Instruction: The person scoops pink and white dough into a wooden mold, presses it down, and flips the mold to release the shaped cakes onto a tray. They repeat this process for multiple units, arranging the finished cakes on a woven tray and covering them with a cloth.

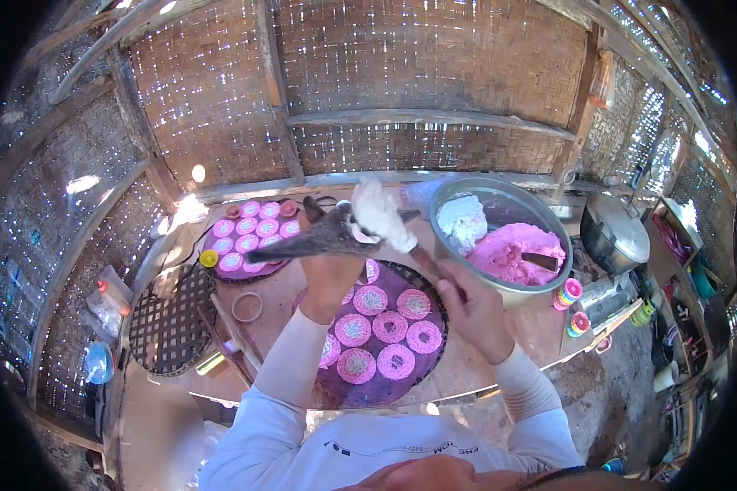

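I see the left hand [334, 280] grasping a dark, pointed cone [313, 242] lying across its partly hidden fingers, tip leftward; the right hand [473, 315] clasps a wooden-handled spatula [425, 263], its white paste [377, 214] at the cone's mouth. Tan wooden worktop [477, 367] shows between the round purple tray's [370, 396] right rim and its own right edge, below the grey metal basin [444, 196].

Matt cloth bag [319, 240]; metal basin [532, 210]
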`<state>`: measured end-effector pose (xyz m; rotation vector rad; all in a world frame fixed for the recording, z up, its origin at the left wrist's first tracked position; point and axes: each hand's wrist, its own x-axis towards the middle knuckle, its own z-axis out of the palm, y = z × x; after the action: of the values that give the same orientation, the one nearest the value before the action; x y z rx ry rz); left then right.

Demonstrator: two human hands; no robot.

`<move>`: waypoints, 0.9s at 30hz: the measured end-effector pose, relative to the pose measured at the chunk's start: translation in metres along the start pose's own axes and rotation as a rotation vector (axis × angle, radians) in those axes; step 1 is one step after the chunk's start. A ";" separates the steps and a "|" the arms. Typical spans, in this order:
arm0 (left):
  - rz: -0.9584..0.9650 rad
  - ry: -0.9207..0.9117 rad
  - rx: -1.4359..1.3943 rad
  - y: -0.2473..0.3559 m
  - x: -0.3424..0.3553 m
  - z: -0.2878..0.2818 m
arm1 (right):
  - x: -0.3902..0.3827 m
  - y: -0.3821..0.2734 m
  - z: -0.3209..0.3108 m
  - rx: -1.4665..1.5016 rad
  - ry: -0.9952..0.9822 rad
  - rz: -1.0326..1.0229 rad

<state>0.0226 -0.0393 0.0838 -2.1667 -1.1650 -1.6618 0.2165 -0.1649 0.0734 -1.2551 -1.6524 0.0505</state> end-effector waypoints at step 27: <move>-0.241 -0.024 -0.306 -0.031 -0.005 -0.046 | 0.019 -0.056 -0.041 -0.546 -0.169 -0.400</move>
<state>-0.0328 -0.0464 0.0866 -2.3014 -1.2963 -2.0386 0.2081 -0.1970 0.1377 -1.3080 -2.1230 -0.5889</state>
